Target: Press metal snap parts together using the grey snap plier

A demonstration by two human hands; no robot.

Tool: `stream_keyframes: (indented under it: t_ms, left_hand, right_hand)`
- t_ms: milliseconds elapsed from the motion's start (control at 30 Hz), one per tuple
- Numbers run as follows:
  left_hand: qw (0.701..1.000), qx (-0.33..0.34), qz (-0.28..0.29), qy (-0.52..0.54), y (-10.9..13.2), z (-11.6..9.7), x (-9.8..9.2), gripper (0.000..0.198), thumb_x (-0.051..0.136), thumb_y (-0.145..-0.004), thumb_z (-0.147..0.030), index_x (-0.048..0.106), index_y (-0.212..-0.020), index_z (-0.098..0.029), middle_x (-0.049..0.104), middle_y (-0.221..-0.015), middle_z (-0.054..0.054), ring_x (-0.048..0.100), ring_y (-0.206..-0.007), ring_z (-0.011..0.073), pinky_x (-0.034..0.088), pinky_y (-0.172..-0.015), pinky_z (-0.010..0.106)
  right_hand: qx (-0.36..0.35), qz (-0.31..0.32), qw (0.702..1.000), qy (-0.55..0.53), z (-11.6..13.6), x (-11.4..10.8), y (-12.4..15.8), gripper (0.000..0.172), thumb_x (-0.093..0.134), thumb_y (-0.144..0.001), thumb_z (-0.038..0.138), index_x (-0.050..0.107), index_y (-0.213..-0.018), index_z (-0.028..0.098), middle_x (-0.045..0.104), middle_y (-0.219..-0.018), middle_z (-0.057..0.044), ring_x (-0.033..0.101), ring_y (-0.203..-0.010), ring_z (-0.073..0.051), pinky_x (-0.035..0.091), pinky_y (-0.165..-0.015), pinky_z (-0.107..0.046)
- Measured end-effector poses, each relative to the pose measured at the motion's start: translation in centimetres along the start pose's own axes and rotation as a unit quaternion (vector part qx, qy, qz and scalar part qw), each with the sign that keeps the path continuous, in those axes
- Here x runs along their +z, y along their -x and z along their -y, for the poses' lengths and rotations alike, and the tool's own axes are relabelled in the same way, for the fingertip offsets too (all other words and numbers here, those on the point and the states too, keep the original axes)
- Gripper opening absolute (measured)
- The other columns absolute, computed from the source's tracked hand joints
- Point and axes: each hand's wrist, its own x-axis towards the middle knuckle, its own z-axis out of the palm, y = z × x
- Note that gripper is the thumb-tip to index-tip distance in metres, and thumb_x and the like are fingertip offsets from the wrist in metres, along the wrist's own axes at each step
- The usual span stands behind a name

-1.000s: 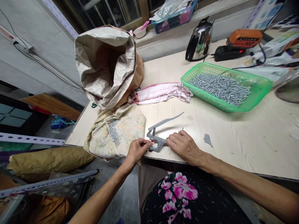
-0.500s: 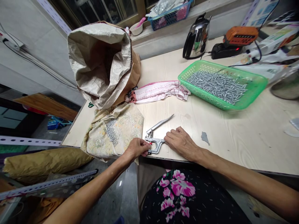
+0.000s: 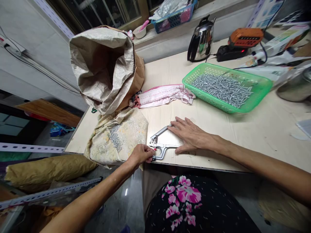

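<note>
A pair of grey metal snap-fastener pliers lies near the table's front edge, its two handles apart and a spring between them. At the jaw, where a small red part shows, my left hand is closed in a pinch; what its fingertips hold is hidden. My right hand is spread over the handle ends, fingers at the upper handle and thumb by the lower one, not closed round them. Left of the pliers, small silver metal pieces lie on a patterned cloth.
A green basket holds many silver metal pieces. Behind the cloth stands a large open sack, with a pink-white cloth beside it. Farther back are a steel kettle and an orange battery on a charger.
My right hand has opened from a curled grip at the lower handle and reached up across both handles. My left hand stays pinched at the jaw. The view has shifted slightly.
</note>
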Motion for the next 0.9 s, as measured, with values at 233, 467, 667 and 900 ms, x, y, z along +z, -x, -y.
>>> stream_keyframes:
  t_ms: [233, 467, 667, 900]
  left_hand:
    - [1.0, -0.01, -0.008, -0.007, -0.2, 0.1, 0.0, 0.016, 0.071, -0.073, -0.019, 0.062, -0.061, -0.012, 0.054, -0.043, -0.005, 0.05, -0.042, 0.0086, 0.046, -0.049, 0.021]
    - [0.933, 0.184, -0.13, -0.28, 1.2, 0.4, 0.5, 0.018, 0.062, -0.084, -0.031, 0.066, -0.081, -0.014, 0.066, -0.082, 0.005, 0.064, -0.077, 0.0195, 0.052, -0.073, 0.032]
    - [0.792, 0.448, -0.097, -0.402, -0.8, -1.3, 1.9, 0.066, 0.074, -0.076, -0.033, 0.044, -0.132, -0.017, 0.049, -0.137, 0.016, 0.044, -0.127, 0.0299, 0.042, -0.103, 0.047]
    - [0.749, 0.437, -0.035, -0.496, -1.4, -3.6, 2.5, 0.031, 0.062, -0.087, -0.031, 0.053, -0.111, -0.014, 0.058, -0.107, 0.011, 0.052, -0.103, 0.0265, 0.048, -0.089, 0.042]
  right_hand:
    - [-0.005, -0.033, 0.999, 0.003, 0.4, -0.7, -0.3, 0.091, 0.071, -0.067, 0.067, 0.045, -0.133, 0.009, 0.049, -0.128, -0.02, 0.044, -0.114, -0.037, 0.036, -0.097, -0.052]
    - [0.012, -0.025, 0.999, -0.035, 2.0, -1.7, 0.3, 0.047, 0.073, -0.077, 0.045, 0.057, -0.108, 0.013, 0.054, -0.106, -0.013, 0.047, -0.096, -0.027, 0.043, -0.083, -0.039]
    - [0.02, -0.049, 0.997, -0.065, 2.4, -1.2, 0.8, 0.057, 0.078, -0.073, 0.037, 0.052, -0.119, 0.015, 0.053, -0.109, -0.012, 0.047, -0.099, -0.026, 0.045, -0.081, -0.04]
    - [0.028, -0.047, 0.998, -0.036, 2.4, -0.8, 1.4, 0.035, 0.075, -0.078, 0.035, 0.058, -0.101, 0.015, 0.057, -0.099, -0.009, 0.05, -0.09, -0.024, 0.043, -0.075, -0.035]
